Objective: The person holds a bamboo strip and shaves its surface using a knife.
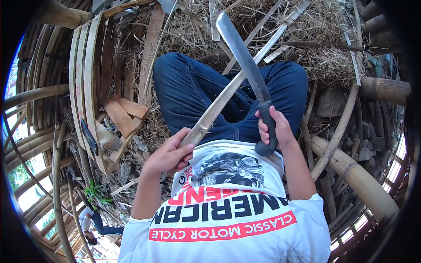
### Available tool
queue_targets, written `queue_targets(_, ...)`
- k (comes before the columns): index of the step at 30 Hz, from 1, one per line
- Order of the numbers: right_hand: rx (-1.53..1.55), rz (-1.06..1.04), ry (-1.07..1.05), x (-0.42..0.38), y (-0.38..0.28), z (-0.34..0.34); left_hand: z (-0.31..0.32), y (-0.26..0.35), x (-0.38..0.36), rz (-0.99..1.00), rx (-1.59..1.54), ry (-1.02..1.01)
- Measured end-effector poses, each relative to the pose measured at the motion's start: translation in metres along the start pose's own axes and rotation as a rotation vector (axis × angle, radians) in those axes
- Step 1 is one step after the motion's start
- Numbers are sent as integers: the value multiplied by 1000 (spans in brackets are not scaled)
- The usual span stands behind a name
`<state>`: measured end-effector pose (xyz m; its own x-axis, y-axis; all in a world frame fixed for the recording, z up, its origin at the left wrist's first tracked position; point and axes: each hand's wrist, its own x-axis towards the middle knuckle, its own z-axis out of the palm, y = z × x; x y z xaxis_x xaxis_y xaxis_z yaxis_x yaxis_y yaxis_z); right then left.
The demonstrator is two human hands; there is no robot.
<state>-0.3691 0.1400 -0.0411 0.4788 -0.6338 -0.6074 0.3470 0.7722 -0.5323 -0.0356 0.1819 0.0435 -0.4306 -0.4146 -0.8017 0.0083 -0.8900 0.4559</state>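
Observation:
My left hand (172, 154) is closed round the near end of a long pale bamboo strip (226, 95), which slants up and right across my lap. In my right hand (277, 127) is the black handle of a machete (245, 55), its blade pointing up and slightly left. The blade crosses over the strip above my right thigh; whether they touch I cannot tell. Blue jeans (184, 87) cover my crossed legs under both. A printed white shirt (237, 210) fills the view below my hands.
On the left stands a slatted wooden crate (87, 83) with wood offcuts (123, 115) beside it. Dry straw and shavings (320, 65) lie ahead. Thick bamboo poles (355, 175) are at the right. Another person (94, 223) is at the lower left, farther off.

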Motion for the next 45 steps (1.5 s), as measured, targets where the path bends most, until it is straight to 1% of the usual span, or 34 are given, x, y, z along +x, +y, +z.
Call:
queue_targets(2,299,93,-24,1,7,-3,4,-4,2,62,198,110)
queue_targets(3,299,95,-24,1,9,-3,6,-5,2,61,198,111)
queue_targets(5,558,132,-157,0,12,-2,10,-8,3,188,494,225)
queue_targets(6,557,132,-154,-1,11,-2,14,-7,3,189,493,222)
queue_targets(8,447,105,-127,-3,5,2,22,-3,-2,237,697,400)
queue_targets(9,447,107,-128,-3,0,9,23,-3,-2,236,696,401)
queue_targets(11,317,223,146,-1,-12,23,22,-1,-1,193,640,374)
queue_targets(12,316,218,146,1,-14,19,20,-4,1,198,642,372)
queue_targets(14,62,78,220,2,-16,10,13,-14,7,304,599,322)
queue_targets(15,71,44,248,0,-18,13,14,-9,6,304,599,320)
queue_targets(17,41,20,238,-2,-18,19,16,4,2,43,264,168)
queue_targets(18,12,-10,230,-3,-16,21,15,6,2,40,264,174)
queue_targets(19,13,-10,228,-5,-13,21,15,8,3,-3,255,155)
queue_targets(21,-78,38,126,-11,-7,15,7,6,9,-89,194,101)
queue_targets(22,-77,38,126,-10,-6,11,4,2,10,-91,195,101)
queue_targets(24,-90,28,160,-8,-3,6,5,-1,12,-74,426,187)
queue_targets(25,-75,30,196,-6,-2,7,8,-1,12,-77,427,186)
queue_targets(27,-88,47,215,-8,-3,10,13,3,9,-6,697,327)
queue_targets(29,-106,56,236,-11,-9,12,15,8,6,-17,646,319)
queue_targets(31,-176,138,109,-18,-12,9,14,9,6,-30,592,303)
queue_targets(33,-168,145,118,-17,-14,8,11,6,6,111,684,320)
queue_targets(37,-120,127,183,-10,-14,15,7,5,5,82,668,307)
queue_targets(38,-112,119,209,-11,-15,17,5,7,4,29,659,295)
queue_targets(39,-136,131,158,-13,-14,19,3,8,4,-25,650,279)
queue_targets(40,-135,131,164,-15,-15,19,4,11,3,-26,651,272)
queue_targets(42,-290,128,88,-17,-17,17,5,16,1,0,565,286)
queue_targets(45,-198,79,194,-2,-20,8,2,15,2,-10,568,266)
